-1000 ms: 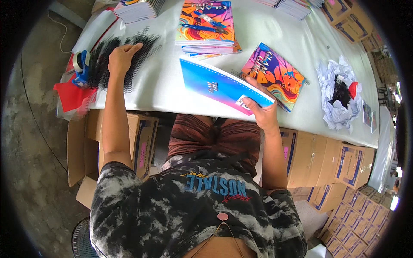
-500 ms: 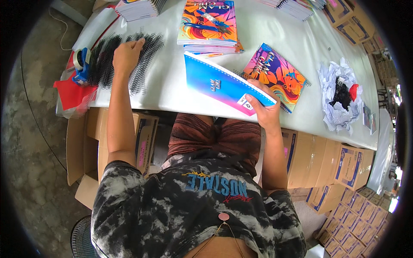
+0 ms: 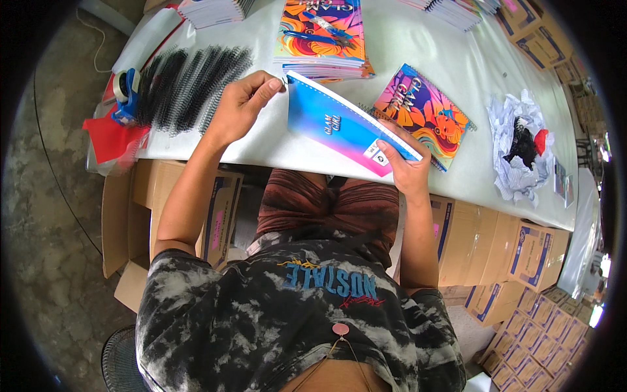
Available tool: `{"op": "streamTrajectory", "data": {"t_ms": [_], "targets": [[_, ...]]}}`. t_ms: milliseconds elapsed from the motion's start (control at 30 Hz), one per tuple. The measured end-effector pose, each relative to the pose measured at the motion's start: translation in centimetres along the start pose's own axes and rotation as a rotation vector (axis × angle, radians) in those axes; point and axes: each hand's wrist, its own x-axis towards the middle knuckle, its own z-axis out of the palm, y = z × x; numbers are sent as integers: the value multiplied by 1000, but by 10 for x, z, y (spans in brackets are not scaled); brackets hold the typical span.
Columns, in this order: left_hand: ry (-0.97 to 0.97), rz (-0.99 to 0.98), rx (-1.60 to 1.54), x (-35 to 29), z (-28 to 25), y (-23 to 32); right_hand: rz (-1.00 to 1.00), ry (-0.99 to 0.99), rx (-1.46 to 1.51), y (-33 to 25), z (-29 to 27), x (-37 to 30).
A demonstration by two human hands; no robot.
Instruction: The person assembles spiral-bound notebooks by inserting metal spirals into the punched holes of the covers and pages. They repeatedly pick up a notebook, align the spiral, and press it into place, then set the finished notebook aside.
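White crumpled paper near the table's right edge cradles a black tangle and a red scrap. Above the table's near edge, the right hand is clamped on one end of a blue-and-pink notebook; the left hand, thumb and finger together, pinches a black binding coil by its far left corner.
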Motion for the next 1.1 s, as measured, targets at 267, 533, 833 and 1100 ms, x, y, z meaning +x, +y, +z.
{"op": "streamTrajectory", "data": {"t_ms": [267,533,833,1100], "targets": [[-156,-19,-120,12,-22,17,15,-103,-12,-4,-10,2],[-351,363,491,18,-38,48,186,-54,72,3,-7,-7],[-321,496,955,14,-25,67,-95,-100,-142,1,0,-6],[-138,696,1121,-45,37,-29,-242,-42,-225,1,17,-19]]}}
